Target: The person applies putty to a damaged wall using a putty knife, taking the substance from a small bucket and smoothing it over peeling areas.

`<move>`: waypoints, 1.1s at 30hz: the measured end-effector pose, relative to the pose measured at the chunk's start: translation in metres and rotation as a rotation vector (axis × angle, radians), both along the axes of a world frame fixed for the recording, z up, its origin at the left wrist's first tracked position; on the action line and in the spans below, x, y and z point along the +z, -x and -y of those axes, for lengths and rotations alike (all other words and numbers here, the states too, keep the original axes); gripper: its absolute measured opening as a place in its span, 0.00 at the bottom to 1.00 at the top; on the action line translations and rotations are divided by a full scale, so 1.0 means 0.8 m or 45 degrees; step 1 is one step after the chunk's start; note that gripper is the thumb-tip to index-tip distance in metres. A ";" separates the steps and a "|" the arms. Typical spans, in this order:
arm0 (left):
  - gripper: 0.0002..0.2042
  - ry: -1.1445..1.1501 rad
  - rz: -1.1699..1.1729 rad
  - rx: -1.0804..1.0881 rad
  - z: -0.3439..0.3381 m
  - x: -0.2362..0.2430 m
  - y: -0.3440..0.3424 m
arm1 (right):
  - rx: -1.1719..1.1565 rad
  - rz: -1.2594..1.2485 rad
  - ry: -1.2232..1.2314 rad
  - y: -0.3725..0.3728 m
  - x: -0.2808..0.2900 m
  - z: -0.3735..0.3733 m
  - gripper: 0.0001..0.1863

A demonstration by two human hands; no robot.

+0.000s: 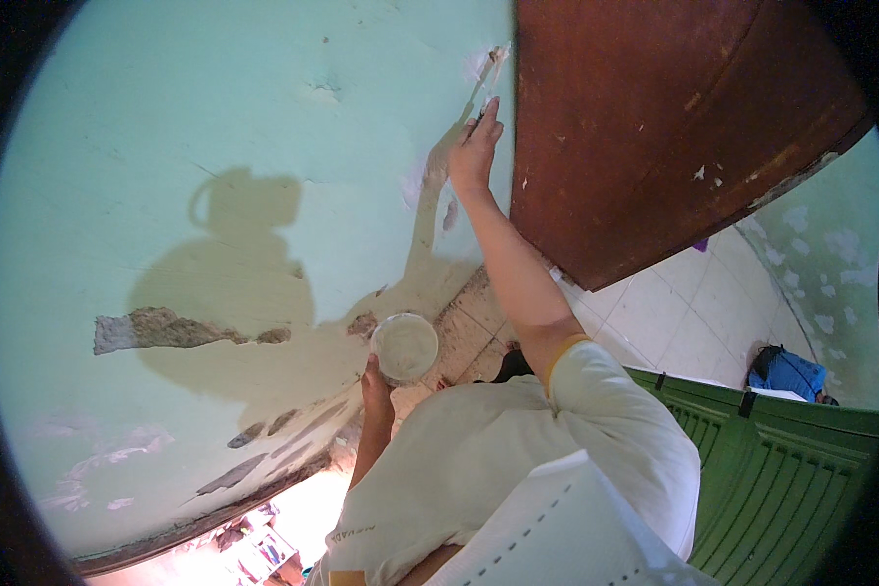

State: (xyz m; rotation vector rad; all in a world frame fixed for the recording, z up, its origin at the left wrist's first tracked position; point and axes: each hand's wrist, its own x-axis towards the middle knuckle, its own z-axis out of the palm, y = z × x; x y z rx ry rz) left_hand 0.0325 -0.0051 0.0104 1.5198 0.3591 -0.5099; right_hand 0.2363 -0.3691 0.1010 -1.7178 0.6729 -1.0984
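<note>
My left hand grips the side of a round white tub, low in front of the wall, with pale paste inside. Stretched far up, my right hand is closed on a slim putty knife; much of its handle is hidden by the fingers. The tip of the knife is at a white-smeared patch with a small dark hole on the pale green wall, close beside the brown wooden panel.
The large brown wooden panel stands right of my right arm. Chipped plaster shows low on the wall. A green ribbed plastic chair is at lower right, and a blue bag lies on the tiled floor.
</note>
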 end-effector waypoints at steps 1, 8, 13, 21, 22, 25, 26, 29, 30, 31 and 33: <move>0.38 0.041 0.020 0.008 -0.006 -0.011 0.000 | 0.010 0.016 0.010 -0.007 0.000 -0.004 0.33; 0.41 0.058 -0.013 0.080 -0.029 -0.037 0.001 | 0.057 -0.100 0.075 -0.024 -0.001 -0.014 0.34; 0.40 0.080 -0.027 0.034 -0.026 -0.051 -0.006 | 0.130 -0.165 0.126 -0.007 -0.006 -0.035 0.34; 0.33 0.076 0.075 -0.043 0.014 -0.025 -0.022 | 0.184 0.016 -0.033 0.049 -0.010 -0.054 0.32; 0.33 0.055 0.091 -0.049 0.014 -0.027 -0.024 | 0.136 0.019 -0.010 0.046 -0.008 -0.047 0.32; 0.31 0.017 0.095 -0.025 0.012 -0.029 -0.026 | 0.071 0.029 -0.013 0.025 0.006 -0.016 0.32; 0.31 0.016 0.086 -0.015 0.011 -0.031 -0.026 | 0.098 0.032 -0.064 0.021 0.018 -0.007 0.33; 0.33 0.036 0.056 -0.002 0.004 -0.040 -0.026 | 0.176 -0.042 -0.119 0.014 0.039 -0.014 0.33; 0.34 0.070 0.049 0.018 0.002 -0.044 -0.023 | 0.199 -0.081 -0.122 0.009 0.043 -0.021 0.34; 0.35 0.102 0.043 0.038 0.001 -0.047 -0.020 | 0.221 -0.085 -0.096 0.006 0.043 -0.033 0.34; 0.36 0.126 0.022 0.031 0.002 -0.044 -0.017 | 0.263 -0.095 -0.042 0.012 0.040 -0.064 0.35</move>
